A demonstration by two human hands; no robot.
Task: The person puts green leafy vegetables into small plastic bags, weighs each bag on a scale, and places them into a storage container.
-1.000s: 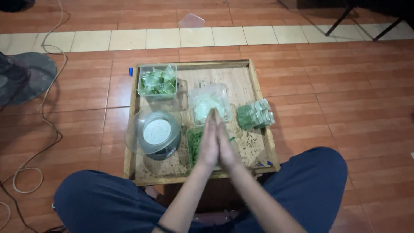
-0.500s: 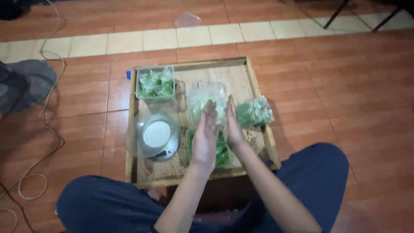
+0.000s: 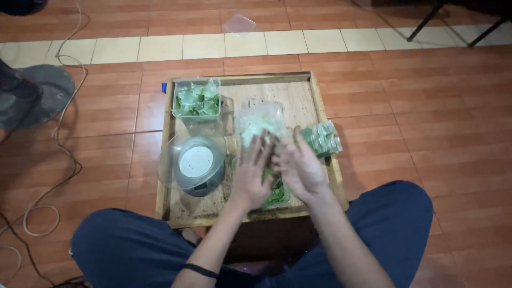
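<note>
— Hands first: where are they in the head view?

— Both hang over the low square wooden table with a raised rim (image 3: 320, 114). The left hand (image 3: 252, 173) has its fingers spread and pointing away from the person. The right hand (image 3: 300, 168) is just beside it, palm turned toward the left one, a narrow gap between them. Both are open and neither is clamped on anything I can make out.

— What lies under them?

— A clear shallow plastic container of chopped green leaves (image 3: 277, 193), mostly hidden by the hands. Whether the fingertips touch it I cannot tell. Just beyond the fingers sits a crumpled clear plastic bag with pale green contents (image 3: 258, 121).

— And to the sides?

— By the right hand, at the table's right rim, is a clear bundle of small green packets (image 3: 322, 137), close to the fingers but apart from them. Left of the left hand stands a round grey kitchen scale with a white top (image 3: 198, 166), with a clear plastic bowl (image 3: 169, 160) over or around it. At the far left corner is a square clear plastic tub holding green leaves (image 3: 196, 98).

— Anything off the table?

— Red tile floor (image 3: 426, 117) all round, a light cable (image 3: 64, 154) looping on the left, and the person's dark blue trouser legs (image 3: 394, 224) crossed at the table's near edge. A thin black band (image 3: 200, 270) circles the left wrist.
</note>
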